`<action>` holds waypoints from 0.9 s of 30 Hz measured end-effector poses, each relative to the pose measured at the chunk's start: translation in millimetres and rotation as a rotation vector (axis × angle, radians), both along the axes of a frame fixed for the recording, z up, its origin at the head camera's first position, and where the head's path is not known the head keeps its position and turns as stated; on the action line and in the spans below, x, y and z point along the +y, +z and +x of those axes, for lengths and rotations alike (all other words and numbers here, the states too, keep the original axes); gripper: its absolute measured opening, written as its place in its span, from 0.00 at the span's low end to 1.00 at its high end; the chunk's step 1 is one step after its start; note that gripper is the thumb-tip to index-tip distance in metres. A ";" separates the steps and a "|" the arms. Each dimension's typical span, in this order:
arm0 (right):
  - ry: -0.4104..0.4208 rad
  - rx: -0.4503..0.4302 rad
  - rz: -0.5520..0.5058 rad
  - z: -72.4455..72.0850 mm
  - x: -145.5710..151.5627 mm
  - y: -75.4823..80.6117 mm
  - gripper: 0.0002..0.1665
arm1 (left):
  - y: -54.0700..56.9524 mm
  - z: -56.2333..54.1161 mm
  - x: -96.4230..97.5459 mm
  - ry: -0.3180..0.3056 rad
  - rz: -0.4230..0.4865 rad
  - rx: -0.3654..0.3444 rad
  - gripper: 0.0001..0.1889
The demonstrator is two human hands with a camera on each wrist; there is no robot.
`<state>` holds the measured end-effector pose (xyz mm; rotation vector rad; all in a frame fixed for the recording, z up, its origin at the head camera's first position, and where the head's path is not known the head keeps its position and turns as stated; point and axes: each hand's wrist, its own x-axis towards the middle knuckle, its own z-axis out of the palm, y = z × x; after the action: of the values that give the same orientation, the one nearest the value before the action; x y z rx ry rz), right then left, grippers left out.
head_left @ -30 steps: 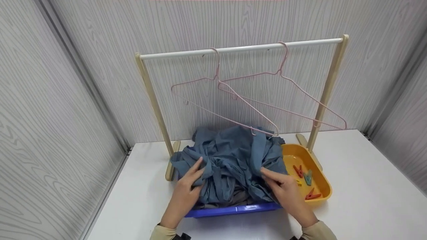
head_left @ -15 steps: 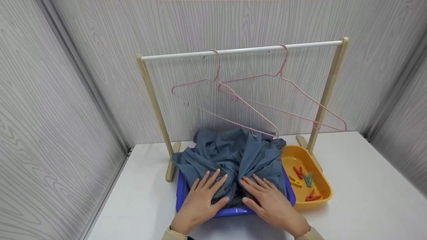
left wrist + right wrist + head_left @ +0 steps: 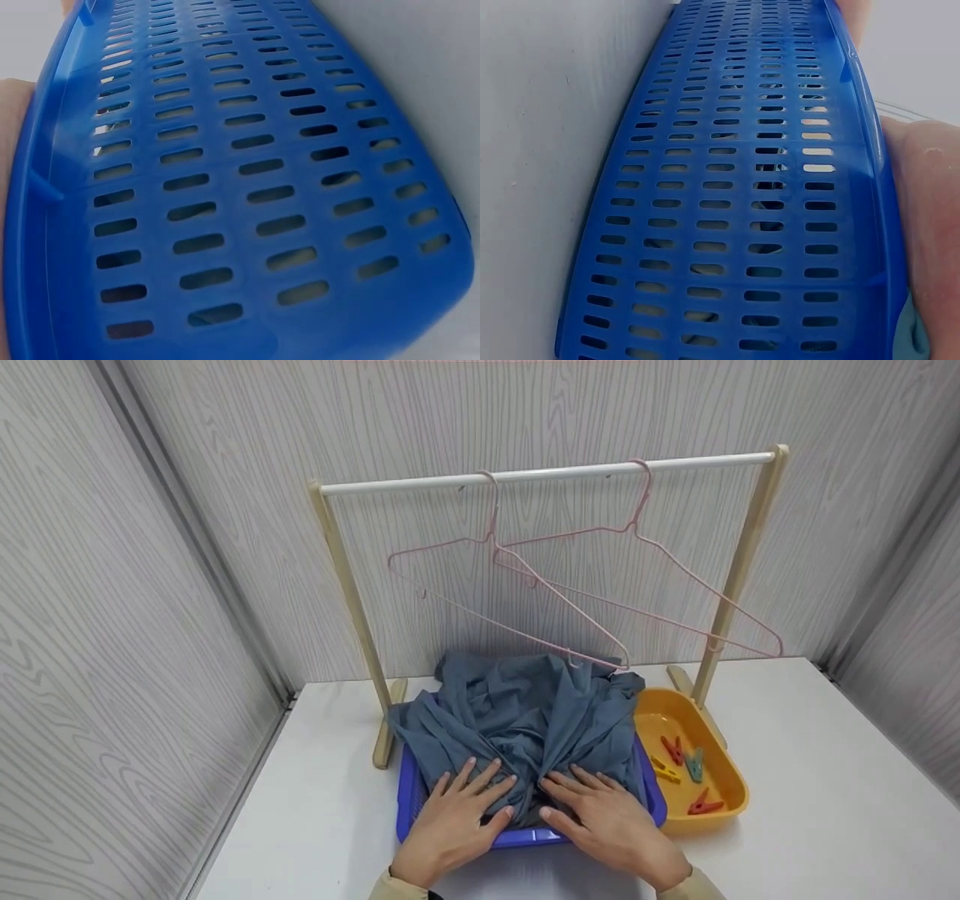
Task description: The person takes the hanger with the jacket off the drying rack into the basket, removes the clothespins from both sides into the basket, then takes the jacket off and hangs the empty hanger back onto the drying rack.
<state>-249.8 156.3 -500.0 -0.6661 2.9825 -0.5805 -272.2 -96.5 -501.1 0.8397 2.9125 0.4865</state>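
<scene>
Crumpled blue-grey cloth (image 3: 502, 697) fills a blue plastic basket (image 3: 525, 837) and spills over its back and sides. My left hand (image 3: 459, 819) lies with fingers spread on the cloth at the front left of the basket. On the front right, my right hand (image 3: 604, 819) rests palm down on the cloth, its fingers also extended. Both wrist views show mostly the slotted basket wall (image 3: 225, 165), and a strip of the right hand shows past the basket rim (image 3: 889, 225). What lies under the palms is hidden.
Behind the basket stands a wooden rack with a white rail (image 3: 555, 472). Two pink hangers (image 3: 559, 592) hang from it above the cloth. A yellow tray (image 3: 739, 780) at the right holds red, green and yellow clothespins (image 3: 694, 766).
A second ago both hands held up folds of cloth farther back. Since then they have let go, come toward the basket's front, and flattened onto the cloth, which sits lower in front.
</scene>
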 end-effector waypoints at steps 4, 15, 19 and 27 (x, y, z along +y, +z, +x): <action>0.005 0.002 -0.023 0.8 0.6 -0.7 0.37 | -1.0 0.5 -0.3 -0.002 0.003 -0.006 0.28; 0.010 0.003 -0.337 1.0 28.3 22.8 0.30 | 14.4 -2.4 -20.3 -0.055 0.226 0.040 0.28; -0.026 0.117 -0.462 -4.4 49.3 33.3 0.25 | 21.6 -14.1 -41.2 -0.033 0.427 0.208 0.22; -0.212 0.168 -0.573 -47.1 103.9 46.5 0.23 | 11.2 -50.8 -89.0 0.249 0.484 0.276 0.22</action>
<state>-296.9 260.2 -453.6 -0.4276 3.0578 -1.4957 -323.0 -185.5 -489.9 0.6205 3.2213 1.2253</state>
